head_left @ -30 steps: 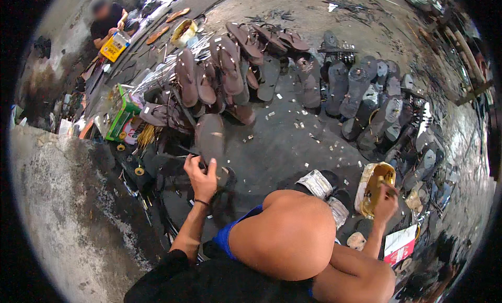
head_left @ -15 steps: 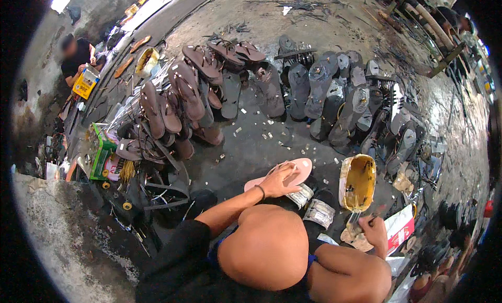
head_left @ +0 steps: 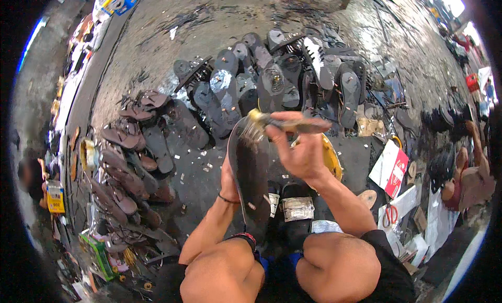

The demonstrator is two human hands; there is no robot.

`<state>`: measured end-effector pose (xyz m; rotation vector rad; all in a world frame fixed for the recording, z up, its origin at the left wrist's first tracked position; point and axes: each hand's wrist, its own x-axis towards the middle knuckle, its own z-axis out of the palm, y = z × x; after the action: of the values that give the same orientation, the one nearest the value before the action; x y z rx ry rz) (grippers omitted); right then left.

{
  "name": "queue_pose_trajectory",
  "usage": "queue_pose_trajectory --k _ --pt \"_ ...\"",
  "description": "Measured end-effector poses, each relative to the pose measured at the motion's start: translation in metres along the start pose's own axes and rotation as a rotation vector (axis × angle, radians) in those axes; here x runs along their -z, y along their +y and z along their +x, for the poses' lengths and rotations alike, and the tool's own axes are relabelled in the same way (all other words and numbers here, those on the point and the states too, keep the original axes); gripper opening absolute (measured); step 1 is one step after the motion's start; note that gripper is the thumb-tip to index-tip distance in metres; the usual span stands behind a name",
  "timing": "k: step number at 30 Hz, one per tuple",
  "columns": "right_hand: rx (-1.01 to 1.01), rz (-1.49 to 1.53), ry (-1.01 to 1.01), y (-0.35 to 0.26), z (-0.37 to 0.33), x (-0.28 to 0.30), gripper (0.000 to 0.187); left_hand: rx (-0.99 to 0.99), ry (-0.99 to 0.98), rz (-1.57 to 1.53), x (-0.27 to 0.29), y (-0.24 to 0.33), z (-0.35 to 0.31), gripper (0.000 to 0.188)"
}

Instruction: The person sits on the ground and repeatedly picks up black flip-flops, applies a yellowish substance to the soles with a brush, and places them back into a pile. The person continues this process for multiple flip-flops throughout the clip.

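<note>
Upright in front of my knees stands a sandal with its dark sole [head_left: 252, 169] towards me. My left hand [head_left: 228, 180] grips it by its left edge, the fingers partly hidden behind it. A flat brush [head_left: 298, 124] is held in my right hand [head_left: 303, 151], its pale bristles [head_left: 253, 129] against the upper part of the sole. Partly covered by my right hand and forearm is a yellow-lined tub [head_left: 333, 159]. Two dark sandals with whitish bands [head_left: 297, 209] are on the ground between my knees.
Strapped brown sandals [head_left: 120, 172] lie in a heap to the left. Several dark soles [head_left: 272, 88] are spread across the far side. At right are a red-and-white carton [head_left: 389, 169] and red-handled scissors [head_left: 390, 215]. A green box [head_left: 99, 256] sits at lower left.
The pink-topped sandal under my left hand no longer shows; a dark sole is now raised there. My right hand has come from the tub's near side to the sole with the brush. The view has turned right.
</note>
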<state>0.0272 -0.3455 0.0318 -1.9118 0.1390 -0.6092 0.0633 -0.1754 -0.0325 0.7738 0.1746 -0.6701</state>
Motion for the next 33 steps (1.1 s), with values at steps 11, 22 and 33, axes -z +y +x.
queue_pose_trajectory --k 11,22,33 --pt "0.090 0.048 -0.006 -0.004 -0.037 -0.015 0.019 -0.180 -0.048 0.168 0.011 0.009 -0.008 0.046" --pt "-0.660 0.807 -0.142 -0.002 -0.039 0.008 0.031 0.039 0.053 0.264 0.074 -0.006 -0.036 0.062" --pt "0.010 0.146 -0.072 -0.003 -0.044 -0.031 0.025 -0.034 0.208 0.102 -0.028 0.042 0.011 0.074"
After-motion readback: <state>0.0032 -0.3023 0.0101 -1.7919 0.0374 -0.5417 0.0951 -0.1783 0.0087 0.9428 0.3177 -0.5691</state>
